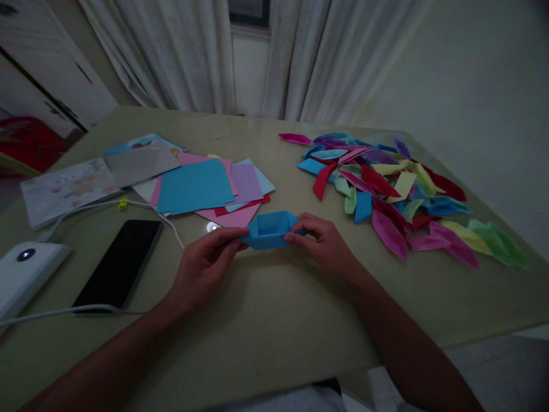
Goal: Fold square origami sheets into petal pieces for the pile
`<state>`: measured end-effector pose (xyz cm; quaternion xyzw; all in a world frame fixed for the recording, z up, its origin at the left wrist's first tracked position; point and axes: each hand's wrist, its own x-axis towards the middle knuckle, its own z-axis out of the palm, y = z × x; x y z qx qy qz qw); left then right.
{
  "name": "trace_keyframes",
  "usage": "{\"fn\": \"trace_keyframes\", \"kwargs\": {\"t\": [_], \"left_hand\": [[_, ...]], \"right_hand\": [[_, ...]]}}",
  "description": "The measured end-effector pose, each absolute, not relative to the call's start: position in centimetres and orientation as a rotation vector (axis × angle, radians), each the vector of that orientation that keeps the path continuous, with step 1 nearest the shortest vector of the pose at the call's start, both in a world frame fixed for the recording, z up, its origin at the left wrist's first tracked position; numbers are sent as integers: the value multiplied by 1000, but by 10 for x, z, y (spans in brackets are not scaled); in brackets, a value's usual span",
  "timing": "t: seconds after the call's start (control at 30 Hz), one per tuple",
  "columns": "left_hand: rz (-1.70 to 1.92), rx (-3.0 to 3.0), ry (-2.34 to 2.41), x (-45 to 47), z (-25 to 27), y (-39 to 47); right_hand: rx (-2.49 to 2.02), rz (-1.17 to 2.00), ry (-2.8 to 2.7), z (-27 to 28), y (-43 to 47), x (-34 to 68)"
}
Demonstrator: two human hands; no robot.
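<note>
A blue folded paper boat (pixel 271 237) is held just above the table, its boxy hollow facing up. My left hand (pixel 206 260) pinches the pointed left end between thumb and fingers. At the opposite end, my right hand (pixel 323 243) grips the other tip the same way. Behind the boat lies a loose stack of coloured paper squares, a blue sheet (pixel 195 187) on top, with a purple sheet (pixel 245 183) and pink ones showing around it. To the right spreads a heap of folded paper pieces (pixel 386 177) in red, pink, yellow, green, blue and purple.
On the left of the table (pixel 274 332) lie a black smartphone (pixel 120 263), a white device with a round lens-like spot (pixel 32 274) and a white cable (pixel 86 309). Printed packets (pixel 71 189) lie behind them. Curtains (pixel 184 57) hang beyond the far edge.
</note>
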<state>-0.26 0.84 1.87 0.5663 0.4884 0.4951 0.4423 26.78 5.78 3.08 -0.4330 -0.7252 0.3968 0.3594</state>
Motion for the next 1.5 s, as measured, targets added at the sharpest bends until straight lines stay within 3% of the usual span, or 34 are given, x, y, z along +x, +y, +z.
{"fn": "trace_keyframes", "kwargs": {"t": [0.57,0.77,0.83,0.97,1.2,1.4,1.5], "left_hand": [[1183,1451,1240,-5,12,14],[1194,1805,1360,-3,4,6],[1219,1894,1370,1,3,-1],[1180,1930,1206,9,3,-15],[1029,1944,974,14,6,-24],[1264,1821,1316,2,9,0],[1185,1822,1345,-7,9,11]], "right_hand": [[-1064,955,-1895,26,56,267],[-1204,226,-2021,24,48,259],[-1197,119,-2061,26,41,254],[-996,420,-2280,25,27,244],[-1052,486,-2223,21,27,238],[-1088,614,-2156,28,39,247],[-997,677,-2146,30,43,251]]}}
